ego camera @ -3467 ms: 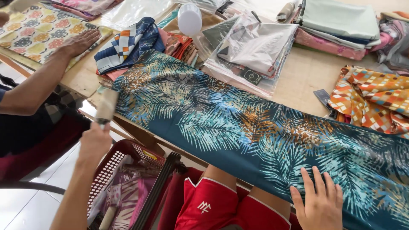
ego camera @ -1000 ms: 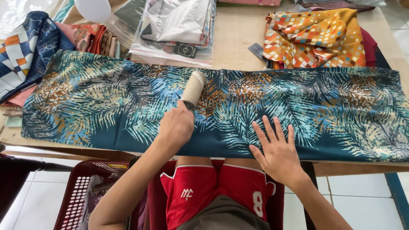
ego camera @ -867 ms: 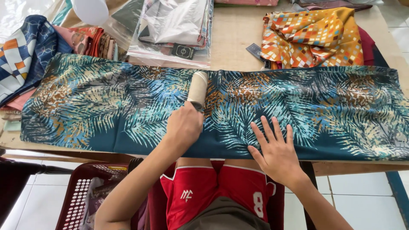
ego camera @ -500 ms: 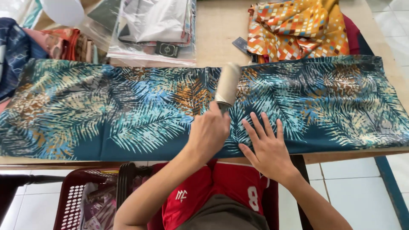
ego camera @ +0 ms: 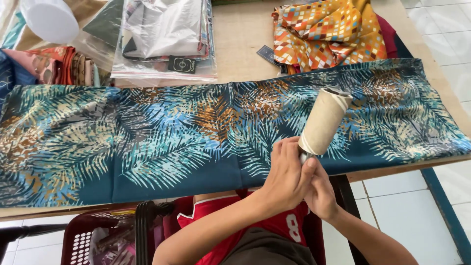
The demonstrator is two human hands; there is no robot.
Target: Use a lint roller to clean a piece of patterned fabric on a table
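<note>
From the head camera, both hands meet at the table's near edge. The left hand (ego camera: 287, 176) is closed around the short handle of the lint roller (ego camera: 325, 120). The right hand (ego camera: 321, 191) tucks in under it and grips the same handle, with its thumb up by the bottom of the roll. The roller points up and away, over the right part of the long leaf-print cloth (ego camera: 162, 137). I think it is lifted off the cloth, but its far tip is hard to judge.

So the step looks like work on the roller itself, not rolling. Any picking at its paper would need a firm hold on the handle and a careful fingertip at the edge.

The roller is a fat tube, pale tan and papery. The cloth is thin and smooth, dark teal with blue, white and brown leaves, and lies flat on the wooden table (ego camera: 245, 39). Behind it sit a crumpled orange checked cloth (ego camera: 328, 32), a shiny clear bag (ego camera: 164, 34) of folded fabric and a round white tub (ego camera: 49, 19). A red basket (ego camera: 93, 240) with holes stands below.
</note>
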